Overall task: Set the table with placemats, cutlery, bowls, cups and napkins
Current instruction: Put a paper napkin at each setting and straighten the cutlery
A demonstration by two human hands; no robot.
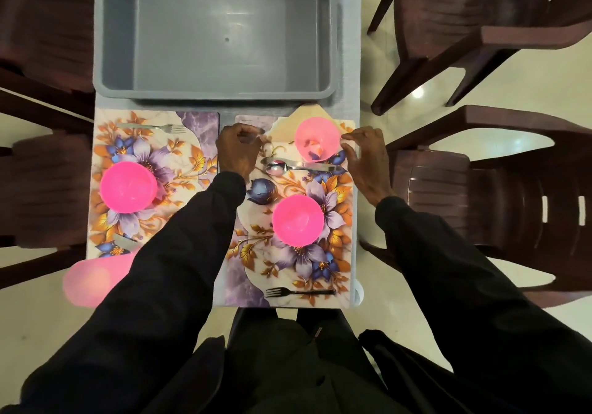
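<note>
Far end of the right placemat [237,280]: folded beige napkin [307,115], thin and matte, pinned under the translucent pink cup [316,139]. Pinched at both side edges, seemingly: left hand [238,152] curled at one, right hand [368,163] thumb-to-finger at the other. Best tugged evenly, squaring it without tipping the cup. Just nearer, glossy steel spoon [275,167] and knife [320,166]; then the round pink bowl [298,219]. Beyond, a smooth grey tub [217,94] on the desk [347,61].

Long black fabric sleeves [179,253] cover both arms, cuffs ending just behind the left grip [238,152] and right grip [368,160]; matching black clothing [288,365] covers the torso.
</note>
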